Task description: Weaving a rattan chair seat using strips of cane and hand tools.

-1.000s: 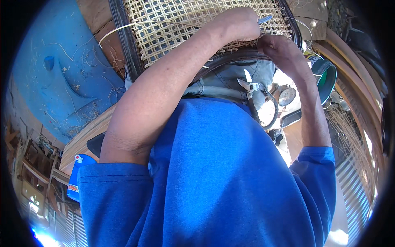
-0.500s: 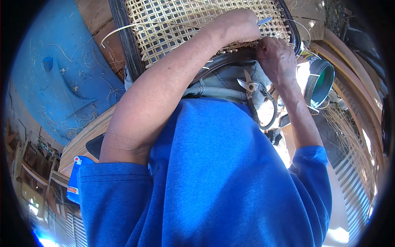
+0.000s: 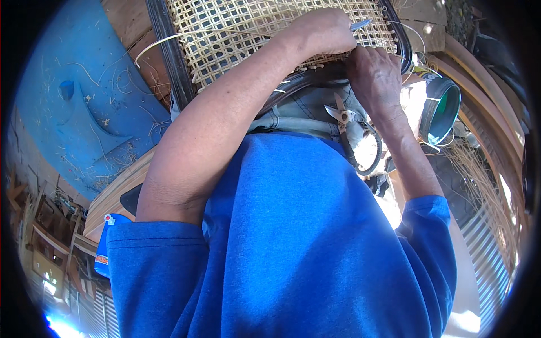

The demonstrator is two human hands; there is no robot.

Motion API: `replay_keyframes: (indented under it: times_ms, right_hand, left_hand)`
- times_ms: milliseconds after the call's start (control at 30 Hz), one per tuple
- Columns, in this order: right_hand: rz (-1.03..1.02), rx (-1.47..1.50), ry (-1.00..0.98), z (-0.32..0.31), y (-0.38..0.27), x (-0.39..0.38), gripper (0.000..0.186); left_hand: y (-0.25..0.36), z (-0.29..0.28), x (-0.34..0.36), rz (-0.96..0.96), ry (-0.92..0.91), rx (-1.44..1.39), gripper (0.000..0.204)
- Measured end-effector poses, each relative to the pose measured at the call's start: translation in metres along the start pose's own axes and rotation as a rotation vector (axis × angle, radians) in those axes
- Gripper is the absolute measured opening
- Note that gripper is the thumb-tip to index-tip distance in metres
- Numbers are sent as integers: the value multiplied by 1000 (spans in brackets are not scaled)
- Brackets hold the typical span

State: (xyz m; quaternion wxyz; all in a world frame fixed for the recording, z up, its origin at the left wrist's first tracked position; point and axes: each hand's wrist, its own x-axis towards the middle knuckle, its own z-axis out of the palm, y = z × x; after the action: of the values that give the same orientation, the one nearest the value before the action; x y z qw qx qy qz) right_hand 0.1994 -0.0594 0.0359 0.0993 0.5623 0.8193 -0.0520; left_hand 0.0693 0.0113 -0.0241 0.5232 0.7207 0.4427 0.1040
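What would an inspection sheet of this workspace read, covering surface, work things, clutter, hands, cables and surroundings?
Surface: woven panel in a dark frame, at the person's lap.
Work things: blue tool; shears, blades apart, near the frame's near edge.
Clutter: scraps on a blue sheet; loose strands at right.
Hands: left hand closed on the tool; right hand by the frame's near edge, fingertips hidden.
Cables: nothing seen.
Surroundings: bucket at right; blue jug at lower left.

Cane panel (image 3: 225, 42), top cut off
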Motion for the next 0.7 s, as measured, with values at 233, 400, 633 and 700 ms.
replay_keyframes:
  times_ms: [233, 400, 633, 700]
  right_hand:
    - [47, 116, -25, 0, 4, 2, 12]
    - [-42, 240, 18, 1, 12, 1, 12]
    - [-122, 237, -34, -2, 16, 6, 11]
    - [-88, 177, -106, -3, 14, 8, 12]
  left_hand:
    - [7, -23, -1, -24, 39, -102, 31]
    - [2, -3, -1, 2, -10, -54, 29]
    - [-3, 0, -1, -4, -5, -53, 28]
    - [-1, 0, -2, 27, 38, -29, 26]
